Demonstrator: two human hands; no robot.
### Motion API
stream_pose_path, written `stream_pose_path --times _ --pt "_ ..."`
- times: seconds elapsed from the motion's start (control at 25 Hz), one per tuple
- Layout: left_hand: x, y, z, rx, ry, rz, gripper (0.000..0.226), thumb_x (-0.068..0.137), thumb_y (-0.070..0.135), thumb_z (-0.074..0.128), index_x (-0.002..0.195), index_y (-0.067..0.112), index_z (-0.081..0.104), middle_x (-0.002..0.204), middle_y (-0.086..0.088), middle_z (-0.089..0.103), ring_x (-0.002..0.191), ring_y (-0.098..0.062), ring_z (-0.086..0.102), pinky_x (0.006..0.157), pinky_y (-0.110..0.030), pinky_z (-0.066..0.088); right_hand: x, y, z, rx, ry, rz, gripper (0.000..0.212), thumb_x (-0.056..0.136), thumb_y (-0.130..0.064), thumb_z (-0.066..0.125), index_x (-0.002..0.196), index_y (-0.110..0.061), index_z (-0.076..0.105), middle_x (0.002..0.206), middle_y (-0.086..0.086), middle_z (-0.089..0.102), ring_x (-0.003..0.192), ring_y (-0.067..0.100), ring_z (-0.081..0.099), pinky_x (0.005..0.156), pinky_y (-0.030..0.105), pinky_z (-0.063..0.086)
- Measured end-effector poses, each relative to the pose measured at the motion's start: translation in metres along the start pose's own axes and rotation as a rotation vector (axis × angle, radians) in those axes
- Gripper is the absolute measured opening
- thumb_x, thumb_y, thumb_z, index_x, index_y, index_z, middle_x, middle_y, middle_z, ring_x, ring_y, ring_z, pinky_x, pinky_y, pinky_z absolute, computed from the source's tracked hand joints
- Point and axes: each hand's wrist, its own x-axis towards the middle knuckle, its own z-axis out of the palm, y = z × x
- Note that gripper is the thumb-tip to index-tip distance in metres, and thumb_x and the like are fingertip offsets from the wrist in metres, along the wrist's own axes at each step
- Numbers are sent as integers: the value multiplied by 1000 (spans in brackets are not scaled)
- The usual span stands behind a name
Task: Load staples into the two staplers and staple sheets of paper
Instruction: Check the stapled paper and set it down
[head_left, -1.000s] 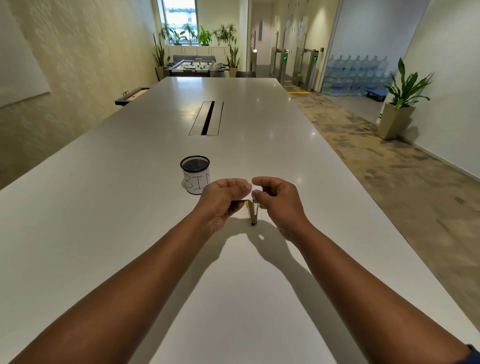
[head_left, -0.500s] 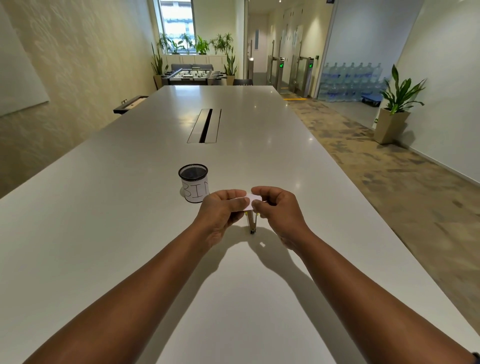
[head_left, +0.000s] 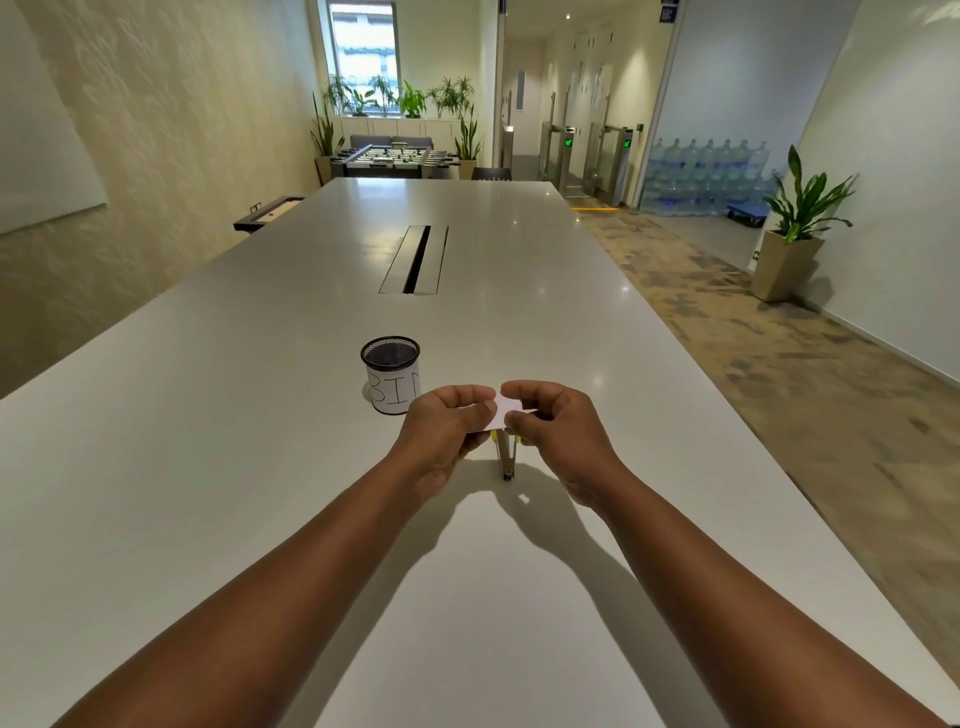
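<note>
Both hands, left (head_left: 445, 426) & right (head_left: 558, 431), pinch small paper (head_left: 503, 409) above what's prob. a stapler (head_left: 506, 454).

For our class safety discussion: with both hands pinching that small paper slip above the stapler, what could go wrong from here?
1. Fingertips of the left hand and right hand sit close to the stapler, so they could get pinched.
2. The paper slip is small and may slip or staple crookedly.
3. The left hand is near the mesh cup and might knock it.

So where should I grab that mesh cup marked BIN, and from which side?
Wrap the round wall of the mesh cup from its left side: it stands upright, its labelled wall bare there, while the left hand crowds its right.
</note>
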Motion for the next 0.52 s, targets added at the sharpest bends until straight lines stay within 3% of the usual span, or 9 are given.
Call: stream_pose_path --times 0.16,0.36,0.52 --pt "1 -1 -5 38 -70 39 24 84 -5 75 102 10 75 86 -2 78 78 -14 73 73 -24 57 2 0 -1 13 17 -3 34 87 0 69 116 -18 74 96 6 77 67 2 66 64 16 51" --pt "6 -4 -5 -29 35 4 8 89 7 74 95 11 77 85 -5 78 75 -16 70 65 -25 56 3 2 4 10 -5 -15 35 88 1 68 118 -16 73 94 4 76 64 -1 64 62 14 50" --pt "4 -4 -10 48 -53 55 27 83 -5 75 103 13 75 92 -9 77 83 -19 69 82 -31 60 7 5 5 8 27 3 33 90 1 67 118 -16 73 102 9 76 76 8 69 65 16 50"
